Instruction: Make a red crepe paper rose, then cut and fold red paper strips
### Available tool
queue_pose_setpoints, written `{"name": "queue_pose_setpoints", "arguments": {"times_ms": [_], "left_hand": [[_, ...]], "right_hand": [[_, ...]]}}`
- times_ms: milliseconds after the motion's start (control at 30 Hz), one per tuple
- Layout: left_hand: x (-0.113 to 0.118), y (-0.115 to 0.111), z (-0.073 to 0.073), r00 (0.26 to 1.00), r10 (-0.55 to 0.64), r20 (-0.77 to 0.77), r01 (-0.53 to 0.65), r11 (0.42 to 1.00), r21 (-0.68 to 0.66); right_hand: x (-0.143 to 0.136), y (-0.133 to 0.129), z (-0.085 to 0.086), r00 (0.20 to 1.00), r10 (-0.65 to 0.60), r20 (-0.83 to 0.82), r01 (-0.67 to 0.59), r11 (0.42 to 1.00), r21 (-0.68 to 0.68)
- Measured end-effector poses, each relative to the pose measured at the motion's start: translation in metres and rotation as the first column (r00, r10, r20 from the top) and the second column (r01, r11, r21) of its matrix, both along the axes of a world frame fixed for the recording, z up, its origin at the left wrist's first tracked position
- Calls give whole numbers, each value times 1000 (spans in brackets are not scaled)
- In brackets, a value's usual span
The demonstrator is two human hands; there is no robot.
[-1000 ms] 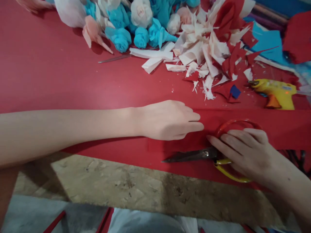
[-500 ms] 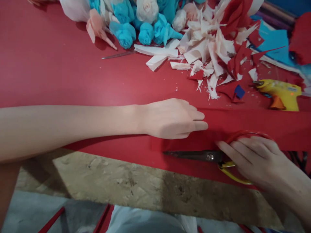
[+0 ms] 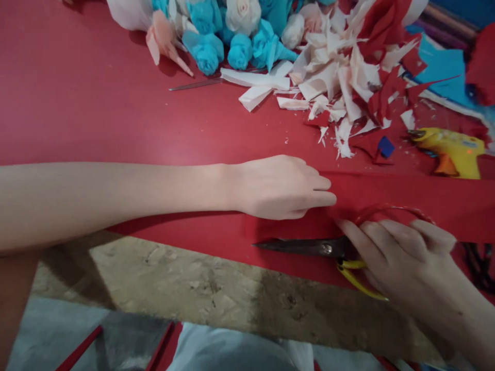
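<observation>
My left hand (image 3: 284, 188) rests palm down on a long strip of red sheet (image 3: 417, 188), its fingers lying forward over it and the thumb mostly hidden. Scissors (image 3: 301, 246) with dark blades are in my right hand (image 3: 406, 252), whose fingers are wrapped about the handles. One handle loop is yellow, the other red. The blades look closed and lie along the strip's near edge, pointing left, just below my left hand.
Blue, white and peach fabric-like roses (image 3: 240, 49) lie at the back. Beside them is a pile of pale and red scraps (image 3: 351, 77) and a thin metal rod (image 3: 193, 84). A yellow glue gun (image 3: 460, 147) sits at the right. The red tabletop's (image 3: 77, 113) near edge shows bare board (image 3: 216, 288).
My right hand and the scissors have slid a little to the left along the strip's edge. My left hand stays in place on the strip; the view has shifted slightly.
</observation>
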State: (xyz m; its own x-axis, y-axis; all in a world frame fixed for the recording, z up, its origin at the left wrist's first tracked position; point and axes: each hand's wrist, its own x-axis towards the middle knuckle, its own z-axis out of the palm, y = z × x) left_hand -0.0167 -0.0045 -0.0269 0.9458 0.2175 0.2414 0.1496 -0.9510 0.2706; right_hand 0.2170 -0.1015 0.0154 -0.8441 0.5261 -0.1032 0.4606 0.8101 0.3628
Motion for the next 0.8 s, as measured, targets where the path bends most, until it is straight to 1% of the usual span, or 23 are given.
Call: {"name": "queue_pose_setpoints", "arguments": {"times_ms": [133,233,333,433,500,667,800], "left_hand": [[1,1,1,1000,0,-25,-1,1000,-22],[1,1,2,999,5,-38,-6,999,-36],[0,1,2,1000,-4,-18,3,999,-36],[0,1,1,1000,-6,-18,5,999,-37],[0,1,1,1000,-4,-23,3,999,-36],[1,1,0,1000,-8,2,8,999,-38],[2,0,0,1000,11,10,-11,999,-34]], "right_hand": [[-10,3,-2,1000,10,-16,-10,1000,14],[-13,7,-2,998,25,-50,-25,1000,-4],[-12,10,-2,995,47,-84,-50,998,-32],[-10,13,-1,985,105,-137,-115,991,-67],[-8,14,1,979,147,-141,-159,984,-85],[-8,11,4,982,148,-119,-157,985,-77],[-9,4,3,974,185,-128,-193,980,-54]]}}
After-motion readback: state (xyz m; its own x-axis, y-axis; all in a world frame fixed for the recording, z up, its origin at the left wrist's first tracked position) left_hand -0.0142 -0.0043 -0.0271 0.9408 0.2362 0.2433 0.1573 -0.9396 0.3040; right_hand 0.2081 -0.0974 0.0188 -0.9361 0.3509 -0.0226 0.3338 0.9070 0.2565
